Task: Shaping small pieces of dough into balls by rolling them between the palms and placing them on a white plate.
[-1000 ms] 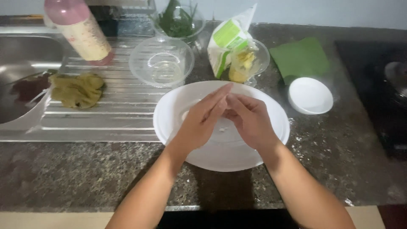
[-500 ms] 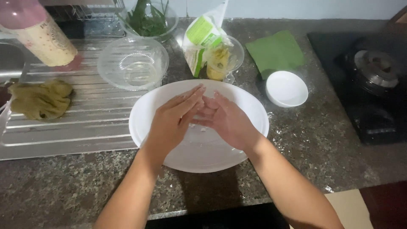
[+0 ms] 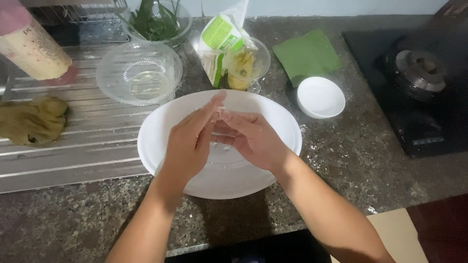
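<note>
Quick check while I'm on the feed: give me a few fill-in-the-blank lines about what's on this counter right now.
1. Both hands, the left hand and the right hand, meet over the big white ____.
2. The small white bowl sits just in front of the folded ____ cloth.
3. The clear plastic bowl stands on the ribbed metal ____.
4. The crumpled olive rag lies to the ____ of the plate.

Missing words: plate; green; drainboard; left

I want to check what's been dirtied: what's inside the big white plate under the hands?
A few small white crumbs lie on the big white plate between the left hand and right hand. The plate's centre beneath them is covered.
</note>
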